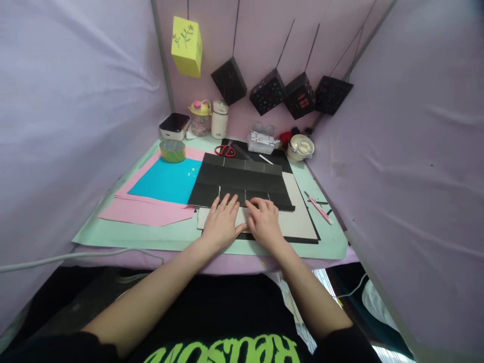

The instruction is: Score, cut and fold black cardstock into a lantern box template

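Note:
A sheet of black card [242, 179] with fold creases and short white slits or marks lies in the middle of the table. My left hand [222, 222] rests flat on its near edge, fingers spread and thumb pointing right. Beside it, my right hand [263, 219] presses on the same edge with fingers slightly bent, holding nothing. The two thumbs come close together. Beneath the card are a white board [302, 212] and more black card [282, 160].
Left lie blue card [166, 181], pink card [151, 212] and a tape roll [173, 151]. Behind are red-handled scissors [225, 150], a pen box [262, 139] and a white bottle [220, 119]. A pink craft knife [320, 209] lies right. Paper boxes [229, 80] hang above.

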